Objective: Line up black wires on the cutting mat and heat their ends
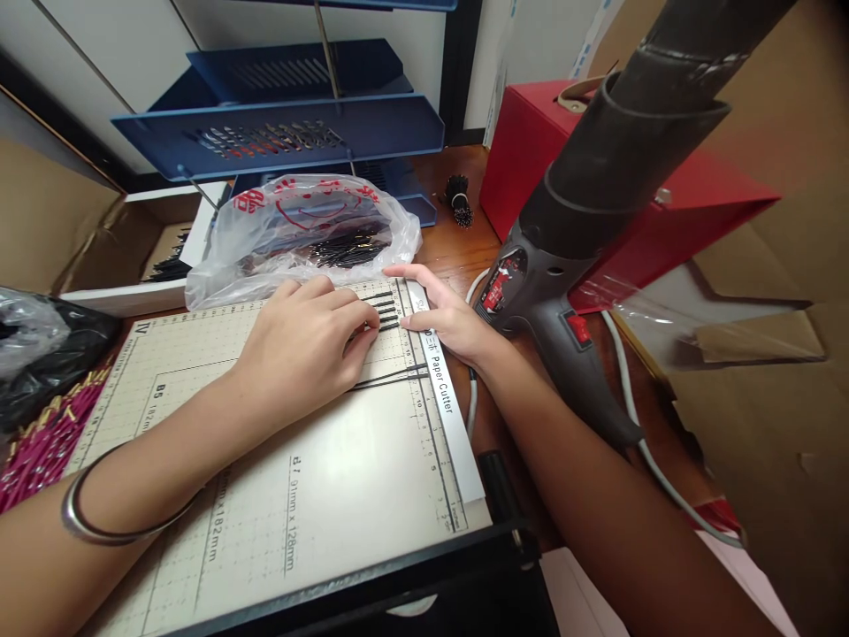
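The left hand lies palm down over the paper cutter, thumb and index fingertip pinched together on the short black strips. The right hand reaches in at the cutter's right edge, index finger extended and thumb apart from it, thumb tip beside the strip ends. The short strips lie on the upper right of the cutter, under and just beyond the left fingertips; longer black strands lie below them. The cutter's white bar reads "Paper Cutter"; its board shows "B5", "B7" and "91mm x 128mm".
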`<state>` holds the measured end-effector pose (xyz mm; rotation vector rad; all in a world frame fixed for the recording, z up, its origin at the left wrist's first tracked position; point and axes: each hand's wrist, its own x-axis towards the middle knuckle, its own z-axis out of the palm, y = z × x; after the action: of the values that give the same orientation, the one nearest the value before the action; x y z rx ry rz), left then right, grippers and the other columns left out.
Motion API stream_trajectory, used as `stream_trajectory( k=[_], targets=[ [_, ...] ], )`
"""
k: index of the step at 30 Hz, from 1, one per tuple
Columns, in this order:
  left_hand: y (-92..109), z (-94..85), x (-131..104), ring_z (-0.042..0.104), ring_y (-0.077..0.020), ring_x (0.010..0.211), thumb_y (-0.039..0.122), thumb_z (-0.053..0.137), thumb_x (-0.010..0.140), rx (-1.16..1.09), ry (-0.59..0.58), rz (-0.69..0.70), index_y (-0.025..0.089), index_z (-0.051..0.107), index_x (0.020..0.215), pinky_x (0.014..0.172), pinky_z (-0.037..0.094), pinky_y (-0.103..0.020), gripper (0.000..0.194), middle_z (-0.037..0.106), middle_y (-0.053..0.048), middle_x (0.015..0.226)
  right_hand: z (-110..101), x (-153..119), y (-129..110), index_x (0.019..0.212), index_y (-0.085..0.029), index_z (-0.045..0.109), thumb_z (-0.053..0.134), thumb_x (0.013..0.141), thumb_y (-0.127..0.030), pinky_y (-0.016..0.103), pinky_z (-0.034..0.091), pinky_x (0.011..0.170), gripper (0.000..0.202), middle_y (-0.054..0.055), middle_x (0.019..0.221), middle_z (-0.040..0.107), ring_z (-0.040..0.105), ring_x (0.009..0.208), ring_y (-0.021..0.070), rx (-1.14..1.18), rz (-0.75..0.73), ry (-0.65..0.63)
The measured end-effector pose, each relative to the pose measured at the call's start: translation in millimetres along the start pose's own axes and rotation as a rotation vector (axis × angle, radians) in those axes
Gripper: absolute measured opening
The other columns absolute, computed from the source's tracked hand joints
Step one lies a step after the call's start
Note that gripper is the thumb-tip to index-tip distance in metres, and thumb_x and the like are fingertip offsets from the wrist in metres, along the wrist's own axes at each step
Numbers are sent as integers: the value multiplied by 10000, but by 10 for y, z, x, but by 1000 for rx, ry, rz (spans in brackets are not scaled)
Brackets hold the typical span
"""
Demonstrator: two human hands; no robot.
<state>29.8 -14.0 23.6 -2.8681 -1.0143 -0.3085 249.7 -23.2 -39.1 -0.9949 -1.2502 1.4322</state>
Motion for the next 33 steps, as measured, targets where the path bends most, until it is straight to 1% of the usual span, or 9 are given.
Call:
stream_trajectory(
  k=[2, 6, 8, 11, 14, 19, 23, 28, 33],
  targets=[
    [-4, 0, -2, 658, -302, 879, 275, 571, 1032, -13, 2, 5, 219, 790, 935, 761, 445, -434, 246, 815, -85, 910, -4, -3, -3, 1313, -287, 646, 760, 624, -238, 586, 435, 1306, 699, 61, 1396, 676, 567, 1422, 371, -13, -13, 0],
    [-7, 7, -3, 653, -299, 875, 260, 576, 1028, -16, 10, 8, 210, 791, 941, 764, 448, -432, 238, 811, -93, 912, -8, -6, -11, 1290, -279, 660, 765, 630, -226, 558, 343, 1375, 671, 57, 1490, 637, 515, 1500, 356, -73, -67, 17],
    [-5, 13, 1, 650, -298, 872, 247, 569, 1030, -27, 8, 4, 205, 793, 942, 766, 443, -428, 244, 807, -94, 909, -7, -5, -11, 1299, -277, 649, 758, 643, -227, 555, 356, 1366, 667, 59, 1481, 646, 521, 1500, 351, -65, -71, 7],
    [-3, 28, 8, 644, -295, 860, 251, 561, 1042, -61, 0, 2, 201, 792, 941, 773, 439, -427, 257, 800, -95, 898, -9, -1, -4, 1313, -273, 626, 761, 657, -242, 542, 417, 1324, 671, 64, 1453, 662, 560, 1454, 345, -37, -65, -20],
    [-7, 51, 7, 645, -284, 860, 262, 560, 1057, -63, 16, 6, 197, 787, 937, 778, 434, -418, 264, 800, -94, 905, -19, 2, 7, 1311, -259, 621, 792, 653, -252, 517, 413, 1326, 680, 71, 1479, 645, 565, 1439, 334, -54, -98, -20],
    [-9, 79, -3, 650, -275, 858, 268, 535, 1085, -9, 40, 30, 193, 785, 951, 785, 433, -418, 293, 803, -86, 903, -28, 1, 20, 1336, -273, 610, 790, 673, -280, 550, 466, 1278, 687, 65, 1432, 669, 616, 1343, 331, -38, -67, -36],
    [-4, 80, -4, 656, -279, 861, 274, 523, 1089, 17, 41, 28, 192, 787, 950, 784, 439, -423, 309, 805, -90, 906, -26, 1, 18, 1307, -268, 636, 777, 662, -264, 540, 446, 1296, 661, 71, 1469, 649, 589, 1404, 343, -72, -88, -12],
    [-6, 82, -2, 659, -275, 860, 280, 528, 1089, 8, 36, 31, 194, 789, 954, 783, 441, -421, 307, 802, -90, 901, -28, -1, 27, 1318, -281, 646, 773, 672, -275, 567, 446, 1294, 658, 68, 1473, 649, 569, 1424, 358, -81, -76, -10],
    [-15, 75, -2, 658, -279, 865, 286, 529, 1090, 6, 43, 33, 189, 789, 947, 779, 439, -423, 311, 804, -92, 907, -17, 8, 17, 1297, -286, 658, 763, 640, -258, 586, 387, 1344, 665, 59, 1496, 635, 545, 1452, 362, -83, -72, 4]
  ],
)
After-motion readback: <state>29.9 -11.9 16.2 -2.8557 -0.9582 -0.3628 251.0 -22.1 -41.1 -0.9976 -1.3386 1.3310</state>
